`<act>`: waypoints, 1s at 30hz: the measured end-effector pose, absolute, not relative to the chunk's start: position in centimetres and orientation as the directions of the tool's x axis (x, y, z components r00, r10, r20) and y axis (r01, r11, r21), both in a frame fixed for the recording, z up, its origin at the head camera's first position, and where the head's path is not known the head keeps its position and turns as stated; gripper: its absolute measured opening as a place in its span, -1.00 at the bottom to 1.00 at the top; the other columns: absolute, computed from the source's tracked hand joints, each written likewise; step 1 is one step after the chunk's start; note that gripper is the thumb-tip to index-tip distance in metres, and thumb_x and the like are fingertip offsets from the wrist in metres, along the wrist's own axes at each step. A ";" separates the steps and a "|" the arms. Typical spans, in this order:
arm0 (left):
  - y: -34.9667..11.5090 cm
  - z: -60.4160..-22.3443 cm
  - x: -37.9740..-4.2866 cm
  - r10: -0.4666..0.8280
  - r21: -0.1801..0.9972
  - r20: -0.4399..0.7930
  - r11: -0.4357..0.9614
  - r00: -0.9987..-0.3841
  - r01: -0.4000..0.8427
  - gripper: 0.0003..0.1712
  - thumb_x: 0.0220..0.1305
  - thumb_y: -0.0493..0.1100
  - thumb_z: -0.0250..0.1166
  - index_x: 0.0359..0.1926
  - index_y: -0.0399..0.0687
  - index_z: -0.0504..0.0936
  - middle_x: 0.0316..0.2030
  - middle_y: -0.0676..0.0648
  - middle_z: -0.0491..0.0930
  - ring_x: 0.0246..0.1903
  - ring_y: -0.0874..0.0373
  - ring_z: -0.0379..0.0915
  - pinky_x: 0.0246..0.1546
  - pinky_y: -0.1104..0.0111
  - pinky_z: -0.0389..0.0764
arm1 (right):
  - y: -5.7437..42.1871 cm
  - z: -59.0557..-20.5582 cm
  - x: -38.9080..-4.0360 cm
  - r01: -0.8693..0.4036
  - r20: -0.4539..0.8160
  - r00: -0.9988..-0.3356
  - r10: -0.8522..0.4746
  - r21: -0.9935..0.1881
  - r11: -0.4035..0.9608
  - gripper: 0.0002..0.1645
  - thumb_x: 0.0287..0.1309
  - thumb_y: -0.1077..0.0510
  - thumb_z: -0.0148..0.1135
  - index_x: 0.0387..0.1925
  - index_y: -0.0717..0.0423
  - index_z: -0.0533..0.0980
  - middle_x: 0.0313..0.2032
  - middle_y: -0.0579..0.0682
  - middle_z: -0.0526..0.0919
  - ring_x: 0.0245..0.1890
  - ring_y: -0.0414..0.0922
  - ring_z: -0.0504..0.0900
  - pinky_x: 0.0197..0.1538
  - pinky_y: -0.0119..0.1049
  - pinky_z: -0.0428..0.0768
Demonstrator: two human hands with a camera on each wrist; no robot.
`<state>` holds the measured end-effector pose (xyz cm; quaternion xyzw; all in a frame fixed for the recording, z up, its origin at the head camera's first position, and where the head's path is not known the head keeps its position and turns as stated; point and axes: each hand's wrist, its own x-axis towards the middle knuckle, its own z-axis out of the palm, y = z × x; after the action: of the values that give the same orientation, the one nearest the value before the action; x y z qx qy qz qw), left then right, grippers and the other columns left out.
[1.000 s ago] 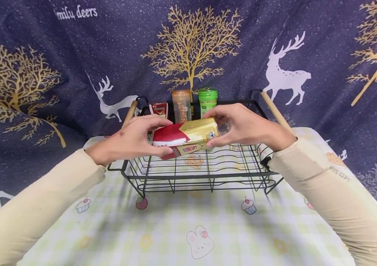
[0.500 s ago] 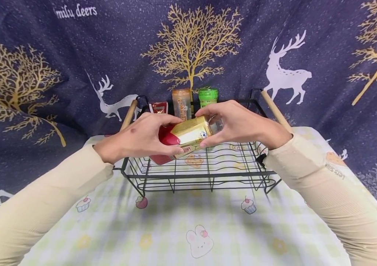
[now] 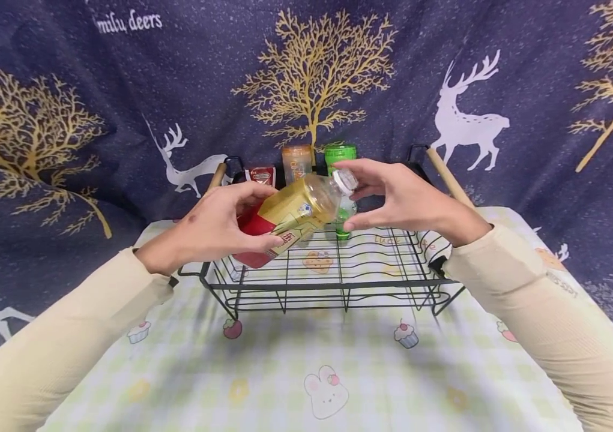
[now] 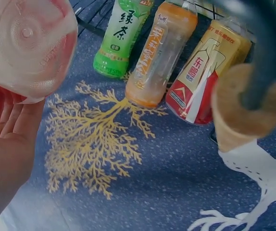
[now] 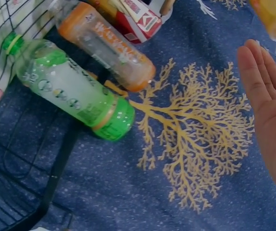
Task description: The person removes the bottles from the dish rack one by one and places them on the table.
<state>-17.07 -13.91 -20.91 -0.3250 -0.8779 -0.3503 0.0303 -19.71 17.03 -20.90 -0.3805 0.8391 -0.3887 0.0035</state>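
The surface (image 3: 373,384) I look down on through the feed wears a pale green-and-white check, printed with one rabbit (image 3: 326,393) near me and cupcakes (image 3: 406,336) to left and right of it. At the far side I have a dark blue hanging cloth (image 3: 403,78) with three gold trees (image 3: 314,114) and white deer (image 3: 468,126).

I count one black wire rack (image 3: 306,287) on the surface, with two wooden handles (image 3: 451,175), one at the left and one at the right. Four bottles are in my view. Three stand base up along the rack's far side: from left to right, one red and gold (image 4: 200,77), one orange (image 4: 161,53), one green (image 5: 73,89).

The fourth, a red-and-gold bottle (image 3: 290,210), is above the rack, slanted, its base low at the left and its white cap (image 3: 345,181) up at the right. My left grip (image 3: 206,225) is curled round its lower part. My right grip (image 3: 400,195) is spread just beside the cap; I cannot tell whether the fingers touch it.
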 end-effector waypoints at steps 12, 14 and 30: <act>-16.5 -21.0 -15.8 0.391 0.706 0.326 0.505 -0.861 0.497 -0.25 0.01 -0.24 0.58 0.23 -0.26 0.49 0.00 -0.18 0.63 -0.05 0.06 0.59 -0.06 0.53 0.58 | 18.3 -22.7 -19.4 -0.630 0.274 -0.677 -0.683 -0.694 0.347 -0.04 0.06 0.31 0.50 0.44 0.30 0.22 0.20 0.17 0.55 0.14 0.04 0.58 0.22 -0.16 0.54; -17.0 -21.0 -15.6 0.370 0.720 0.335 0.492 -0.866 0.489 -0.26 0.03 -0.25 0.57 0.24 -0.24 0.48 0.02 -0.16 0.61 -0.05 0.09 0.59 -0.04 0.53 0.58 | 18.5 -22.9 -19.2 -0.635 0.272 -0.681 -0.680 -0.683 0.362 -0.06 0.07 0.30 0.50 0.44 0.28 0.24 0.19 0.15 0.57 0.11 0.00 0.60 0.22 -0.18 0.54; -20.6 -21.8 -14.2 0.268 0.770 0.485 0.320 -0.832 0.552 -0.34 0.06 -0.54 0.42 0.22 -0.17 0.52 -0.04 0.05 0.67 -0.07 0.22 0.62 -0.08 0.51 0.60 | 21.3 -23.8 -18.3 -0.599 0.224 -0.757 -0.614 -0.613 0.515 -0.20 0.14 0.17 0.48 0.38 0.10 0.37 0.20 -0.02 0.59 0.16 -0.06 0.57 0.22 -0.08 0.49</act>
<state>-14.25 -20.58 -21.82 -0.2559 -0.8010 -0.5240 0.1353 -18.32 21.28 -23.77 -0.3483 0.8702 -0.3482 0.0106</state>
